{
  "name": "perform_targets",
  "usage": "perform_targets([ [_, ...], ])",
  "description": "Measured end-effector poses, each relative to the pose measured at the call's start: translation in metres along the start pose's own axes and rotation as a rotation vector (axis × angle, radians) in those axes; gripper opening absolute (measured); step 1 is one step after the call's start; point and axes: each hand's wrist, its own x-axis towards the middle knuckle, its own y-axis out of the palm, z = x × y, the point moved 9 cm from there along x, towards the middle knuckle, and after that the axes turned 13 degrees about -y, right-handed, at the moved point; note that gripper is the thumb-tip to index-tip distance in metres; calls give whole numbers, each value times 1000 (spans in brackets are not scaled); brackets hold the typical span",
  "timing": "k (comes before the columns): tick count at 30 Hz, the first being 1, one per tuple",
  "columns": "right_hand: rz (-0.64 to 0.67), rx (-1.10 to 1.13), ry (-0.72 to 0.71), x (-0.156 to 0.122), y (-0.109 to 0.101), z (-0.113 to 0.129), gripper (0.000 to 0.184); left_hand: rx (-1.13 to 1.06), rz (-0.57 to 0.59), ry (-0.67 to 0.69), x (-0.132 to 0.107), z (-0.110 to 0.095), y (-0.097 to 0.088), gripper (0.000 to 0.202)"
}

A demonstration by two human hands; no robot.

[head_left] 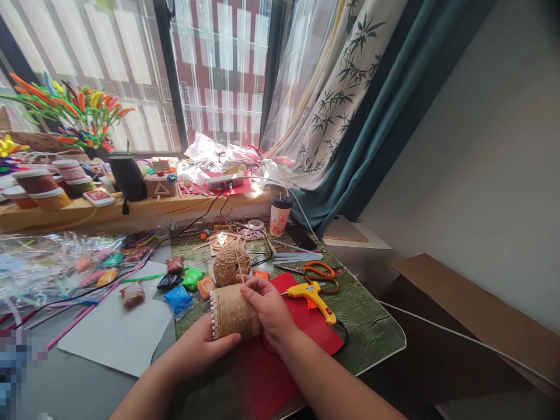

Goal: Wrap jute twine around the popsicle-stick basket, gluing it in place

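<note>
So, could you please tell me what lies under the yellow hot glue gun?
The yellow hot glue gun rests on a red felt sheet over the green table mat; anything beneath the sheet is hidden.

Rough jute twine covers the cylinder; matt red felt sheet; glossy yellow plastic glue gun.

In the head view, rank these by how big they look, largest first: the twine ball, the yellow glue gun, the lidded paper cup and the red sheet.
1. red sheet
2. yellow glue gun
3. twine ball
4. paper cup

The cup sits farther from the camera, so last place is unsure.
</note>
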Motion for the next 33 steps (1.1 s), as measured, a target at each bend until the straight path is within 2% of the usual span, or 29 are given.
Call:
perform_targets([
  [6, -83, -21, -26, -3, -4, 2, 29, -21, -5, 20, 2, -2, 3, 48],
  [11, -73, -49, -49, -1, 0, 2, 28, -20, 15, 13, 3, -3, 4, 49],
  [16, -114, -24, -50, 1, -5, -2, 28, -43, 3, 20, 2, -5, 3, 48],
  [22, -21, 24, 9, 2, -2, -7, 29, -43, 10, -25, 1, 0, 2, 48],
  [26, -52, 39, -30, 1, -4, -8, 27, -277, 85, -142, 6, 15, 4, 57],
  [30, -72, 29, -52, 1, -3, -8, 28, -631, 25, -216, 12, 22, 1, 56],
  [33, -46, 11, -58, 1, 0, -5, 28, -683, 7, -197, 13, 18, 0, 56],
])
